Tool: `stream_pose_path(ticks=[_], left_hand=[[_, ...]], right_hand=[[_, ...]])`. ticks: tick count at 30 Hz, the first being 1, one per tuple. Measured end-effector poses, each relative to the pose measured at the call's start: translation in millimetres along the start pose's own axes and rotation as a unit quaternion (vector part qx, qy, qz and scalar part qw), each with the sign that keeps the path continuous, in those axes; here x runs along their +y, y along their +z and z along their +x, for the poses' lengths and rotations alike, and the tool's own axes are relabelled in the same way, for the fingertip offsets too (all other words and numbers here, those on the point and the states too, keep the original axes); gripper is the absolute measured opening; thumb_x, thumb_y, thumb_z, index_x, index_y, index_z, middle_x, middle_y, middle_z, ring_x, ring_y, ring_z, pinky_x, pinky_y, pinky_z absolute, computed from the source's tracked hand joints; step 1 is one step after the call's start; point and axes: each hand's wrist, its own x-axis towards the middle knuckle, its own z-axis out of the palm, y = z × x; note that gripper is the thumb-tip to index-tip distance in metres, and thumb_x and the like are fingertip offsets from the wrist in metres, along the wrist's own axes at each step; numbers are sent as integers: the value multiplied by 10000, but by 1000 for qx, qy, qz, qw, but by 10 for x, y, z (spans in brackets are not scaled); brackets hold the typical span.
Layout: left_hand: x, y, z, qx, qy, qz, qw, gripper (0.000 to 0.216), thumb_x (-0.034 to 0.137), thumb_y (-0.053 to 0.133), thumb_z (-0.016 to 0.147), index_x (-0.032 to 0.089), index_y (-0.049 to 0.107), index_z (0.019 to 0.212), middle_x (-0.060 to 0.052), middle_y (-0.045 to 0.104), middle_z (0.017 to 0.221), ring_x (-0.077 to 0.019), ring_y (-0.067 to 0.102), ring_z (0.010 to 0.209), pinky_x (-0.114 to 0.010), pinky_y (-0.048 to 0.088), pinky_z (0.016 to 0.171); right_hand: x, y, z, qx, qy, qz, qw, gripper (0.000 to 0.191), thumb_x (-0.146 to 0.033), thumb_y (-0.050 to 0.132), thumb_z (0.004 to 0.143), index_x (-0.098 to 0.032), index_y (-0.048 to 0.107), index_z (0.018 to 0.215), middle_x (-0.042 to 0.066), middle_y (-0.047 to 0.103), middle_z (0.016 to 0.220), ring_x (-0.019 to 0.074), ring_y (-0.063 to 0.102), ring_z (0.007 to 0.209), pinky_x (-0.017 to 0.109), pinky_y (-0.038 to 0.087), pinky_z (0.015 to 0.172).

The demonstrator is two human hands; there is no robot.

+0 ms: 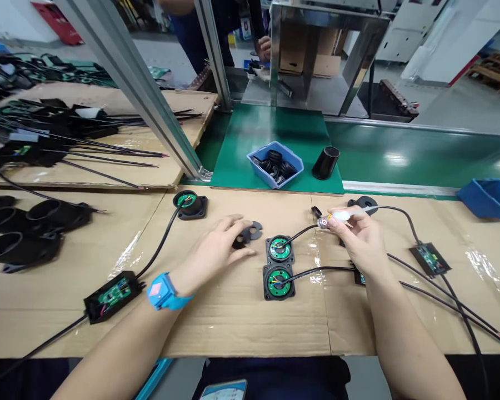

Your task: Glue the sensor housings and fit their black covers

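My left hand (212,247), a blue band (166,291) on its wrist, reaches over flat black notched discs (255,230) on the cardboard. Its thumb and fingers are apart around one disc; whether they touch it I cannot tell. My right hand (360,233) is closed on a small translucent glue bottle (340,216), held sideways with its thin tip to the right. Between the hands are two black square-flanged housings, the upper one (280,249) and the lower one (279,282), with round green circuit boards and cables. A small black cap (316,211) lies near the bottle.
At left lie another housing (190,204) and an open circuit box (113,297), joined by cable. Black cups (23,247) stand farther left. Behind are a blue bin (275,164) of black parts, a black cone (325,163) and a metal post (137,83). Another person's hand (264,49) shows beyond.
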Motion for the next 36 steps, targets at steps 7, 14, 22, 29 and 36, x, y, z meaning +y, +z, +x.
stream_pose_path(ticks=[7,14,22,29,36], left_hand=[[-77,-46,-116,-11,42,-105,994,396,550,622,952,207,652,1146,-104,707,1087,-290,688,1020,-418,577,881],[412,-144,1145,-89,213,-114,966,323,314,523,1035,220,606,1332,-110,634,1268,-248,630,1145,-378,509,987],[912,116,1674,-118,223,-73,965,203,343,623,1012,187,673,1132,-70,687,1159,-193,680,992,-379,597,876],[458,-320,1620,66,86,-90,990,401,296,600,988,208,545,1375,-88,603,1277,-189,653,999,-354,567,928],[85,-463,1415,164,10,-116,979,353,457,552,970,217,600,1225,-134,547,1384,-323,521,1312,-505,420,1113]], right_hand=[[54,33,43,-10,16,20,1000,393,-611,667,906,-238,599,1008,41,708,939,182,672,834,321,594,700],[63,-45,115,53,-28,35,998,393,-657,539,963,-274,564,1050,3,605,884,152,601,739,306,543,677],[47,-186,136,63,-44,46,996,373,-611,550,979,-252,574,1074,4,609,874,140,575,683,287,508,626],[3,-197,113,64,-44,65,995,350,-593,533,991,-255,575,1070,8,613,882,143,568,704,288,505,642],[-47,-158,52,38,-41,71,996,383,-622,540,976,-252,551,1078,25,633,899,152,579,731,295,509,650]])
